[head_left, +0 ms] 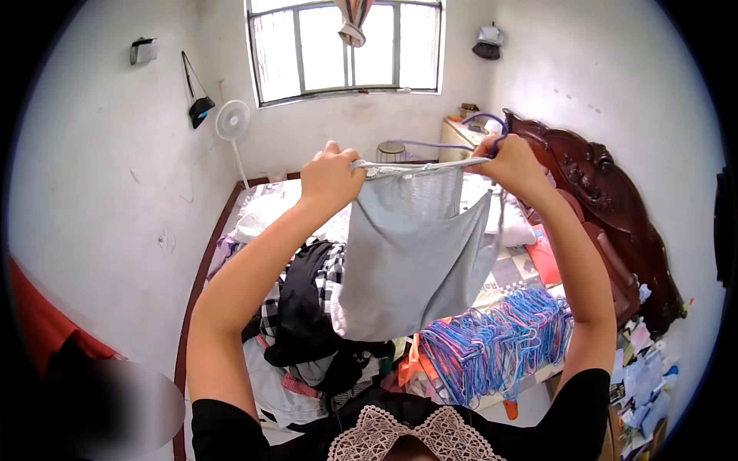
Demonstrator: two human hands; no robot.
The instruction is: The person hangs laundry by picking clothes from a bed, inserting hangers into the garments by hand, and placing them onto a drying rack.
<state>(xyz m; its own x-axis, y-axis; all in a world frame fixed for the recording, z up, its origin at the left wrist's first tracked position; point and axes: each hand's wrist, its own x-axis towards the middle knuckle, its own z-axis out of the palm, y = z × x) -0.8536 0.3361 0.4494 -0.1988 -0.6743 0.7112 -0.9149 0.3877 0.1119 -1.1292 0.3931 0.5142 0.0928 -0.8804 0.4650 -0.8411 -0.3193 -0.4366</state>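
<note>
A light grey camisole-like top (415, 265) hangs in front of me, held up by its upper edge. My left hand (332, 178) is closed on the top's left upper corner. At the other corner, my right hand (511, 165) grips the top together with a purple hanger (486, 117). The hanger's hook curves above my right hand, and its long bar reaches left behind the top's upper edge. Part of the hanger is hidden by my fingers and the cloth.
Below lies a bed with a heap of dark and checked clothes (304, 300) on the left. Many blue and purple hangers (500, 342) are stacked at right. A carved wooden headboard (600, 177) stands right, a white fan (233, 121) at back left, and a window (323, 54) behind.
</note>
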